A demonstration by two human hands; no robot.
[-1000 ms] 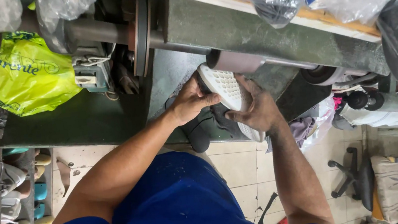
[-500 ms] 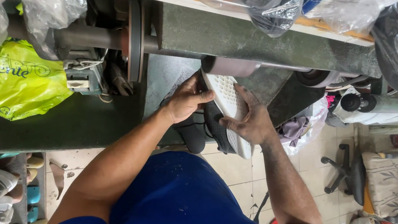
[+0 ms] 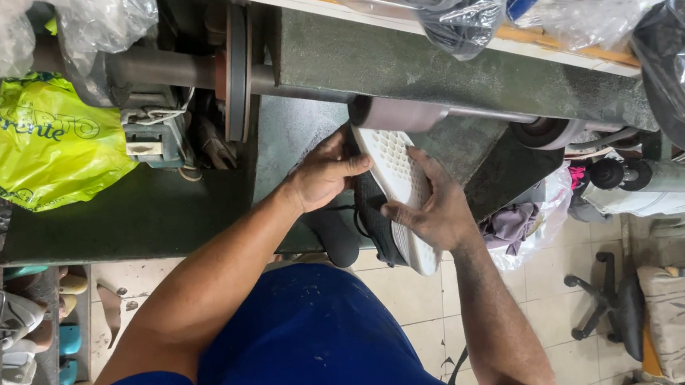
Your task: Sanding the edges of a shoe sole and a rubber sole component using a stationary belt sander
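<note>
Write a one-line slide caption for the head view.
Both hands, left hand and right hand, press a black shoe's white sole against a grey sanding drum on a green workshop machine.

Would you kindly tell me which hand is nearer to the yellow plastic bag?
Left. The left hand grips the shoe on the side toward the yellow bag; the right hand is on the far side.

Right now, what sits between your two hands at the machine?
In the head view, a black shoe with a white patterned sole lies between the left hand and right hand, both gripping it, its toe end against the sanding drum.
</note>
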